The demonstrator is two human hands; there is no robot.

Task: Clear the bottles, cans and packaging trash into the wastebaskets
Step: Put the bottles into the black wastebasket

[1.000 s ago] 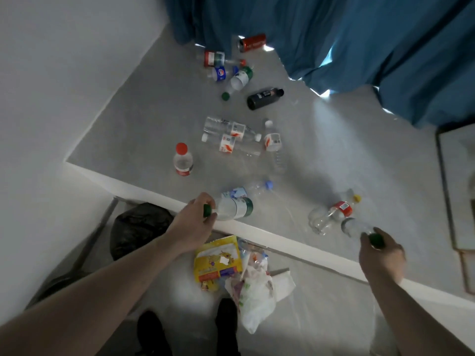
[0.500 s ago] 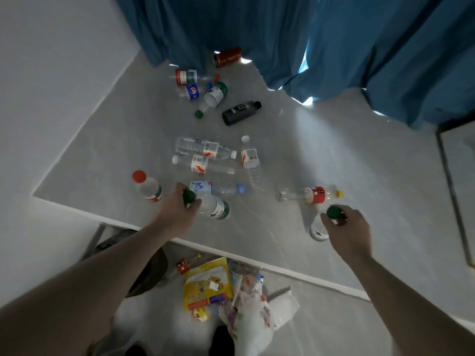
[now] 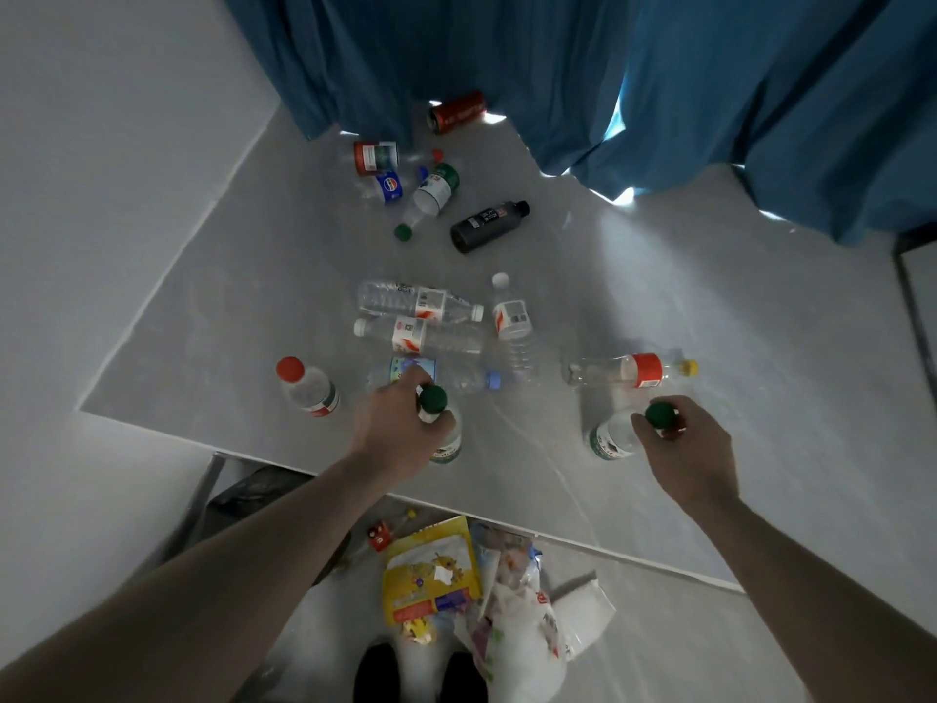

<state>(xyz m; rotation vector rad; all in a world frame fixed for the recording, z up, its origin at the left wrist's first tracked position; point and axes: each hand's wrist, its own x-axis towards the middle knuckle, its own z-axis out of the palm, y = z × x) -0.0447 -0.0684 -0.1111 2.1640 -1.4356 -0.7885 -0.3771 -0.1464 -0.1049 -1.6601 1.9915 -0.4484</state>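
Green caps mark the two bottles you have in hand: your left hand (image 3: 400, 423) has its fingers curled round the neck of one green-capped bottle (image 3: 442, 432), and your right hand (image 3: 682, 449) grips the neck of the other green-capped bottle (image 3: 611, 438). Both stand upright near the front edge of the grey table (image 3: 710, 307), long axes vertical, hands well apart. The dark bin bag (image 3: 253, 492) shows under the table's left front corner, below and behind your left hand, so the left is the nearer arm; my judgement is that its bottle should come back over the edge and down to that side. Whether a second wastebasket stands to the right cannot be told. Remaining on the table, beyond your hands: a red-capped bottle (image 3: 309, 388) upright to the left, several clear bottles lying flat, a black bottle (image 3: 489, 226) and a red can (image 3: 458, 112) by the blue curtain (image 3: 557, 68). A yellow packet (image 3: 431, 570) lies on the floor by your feet.
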